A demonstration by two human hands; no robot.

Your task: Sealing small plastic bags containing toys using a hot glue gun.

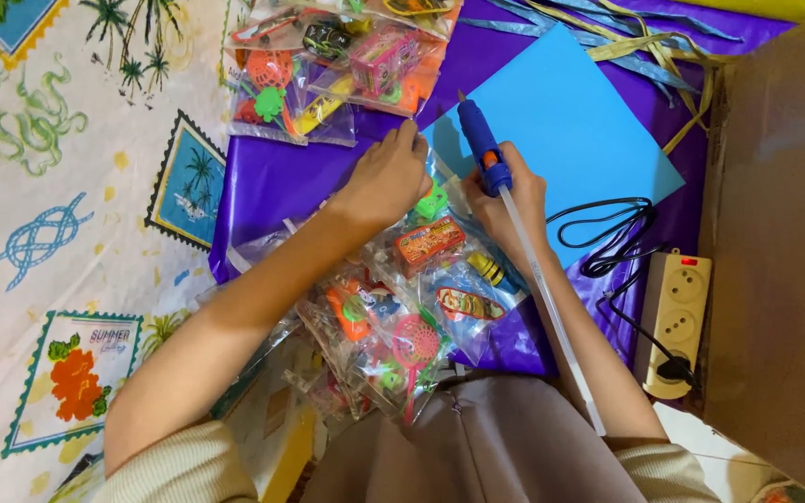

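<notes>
We worked in a crowded spot, glue gun in hand over bags of small toys.

Open room was scarce: a brown cardboard wall (780,233) closed our right, a cream power strip (675,321) with black cord lay beside it, and purple foil (277,182) ended at the patterned cloth (58,233) on our left. Our right hand (512,207) gripped the blue glue gun (483,147), nozzle pointing away over the blue sheet (570,121). Our left hand (386,179), fingers curled, pressed clear toy bags (402,317) near us; more bags (337,65) lay farther off.
</notes>
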